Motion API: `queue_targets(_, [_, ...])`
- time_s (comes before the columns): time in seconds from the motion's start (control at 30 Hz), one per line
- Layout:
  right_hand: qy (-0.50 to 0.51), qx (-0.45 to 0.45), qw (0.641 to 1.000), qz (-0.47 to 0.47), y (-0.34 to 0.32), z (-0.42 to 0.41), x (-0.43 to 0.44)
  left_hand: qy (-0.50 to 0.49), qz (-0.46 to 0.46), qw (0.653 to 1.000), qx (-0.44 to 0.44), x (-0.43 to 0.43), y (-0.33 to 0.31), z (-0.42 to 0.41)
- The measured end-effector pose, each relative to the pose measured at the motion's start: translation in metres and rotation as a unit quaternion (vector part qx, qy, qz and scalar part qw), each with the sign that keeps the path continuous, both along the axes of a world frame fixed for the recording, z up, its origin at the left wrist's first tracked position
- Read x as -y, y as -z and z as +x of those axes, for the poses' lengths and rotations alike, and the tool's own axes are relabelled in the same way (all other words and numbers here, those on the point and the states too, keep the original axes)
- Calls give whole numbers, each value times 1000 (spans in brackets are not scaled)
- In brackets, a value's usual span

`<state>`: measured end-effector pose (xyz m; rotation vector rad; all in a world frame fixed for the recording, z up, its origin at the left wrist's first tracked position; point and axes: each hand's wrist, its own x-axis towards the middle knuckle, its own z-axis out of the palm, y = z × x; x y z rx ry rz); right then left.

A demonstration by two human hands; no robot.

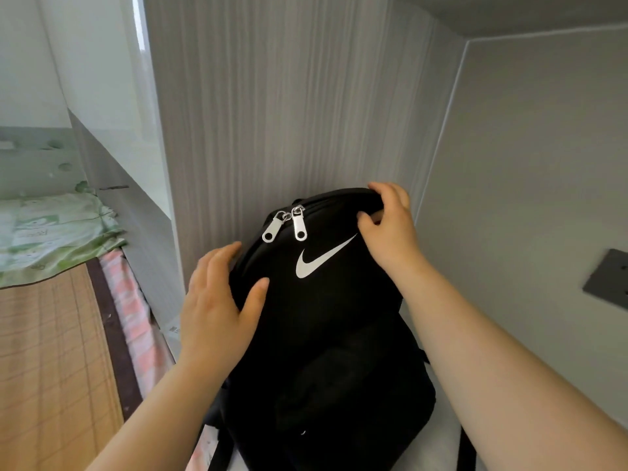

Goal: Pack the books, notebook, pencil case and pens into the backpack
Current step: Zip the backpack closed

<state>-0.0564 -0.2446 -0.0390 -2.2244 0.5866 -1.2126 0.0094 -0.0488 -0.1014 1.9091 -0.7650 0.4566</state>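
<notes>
Black backpack [326, 334] upright, zipped. Left hand [217, 300] flat against its side; right hand [390, 226] grips top edge.

The black backpack [326, 334] in the middle of the frame has one big white swoosh mark [321, 258] on the upper part of its front. That is the Nike sign, and there are no letters with it. At the left of the frame, a green cloth [51, 229] has some pale print on it, too blurry to read. A tiny sticker [175, 329] on the white board left of the backpack is too small to read
</notes>
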Motion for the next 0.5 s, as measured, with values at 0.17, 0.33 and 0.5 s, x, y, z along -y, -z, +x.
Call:
queue_targets(0.17, [46,-14,998,49,22,-42,-11,5,15,999,28,-25,8,-20])
queue_targets(0.33, [34,-101,988,112,37,-117,-25,24,67,997,-20,-31,-9,-44])
queue_targets(0.5, [2,-128,985,114,35,-206,-48,101,105,983,-110,-30,-23,-83])
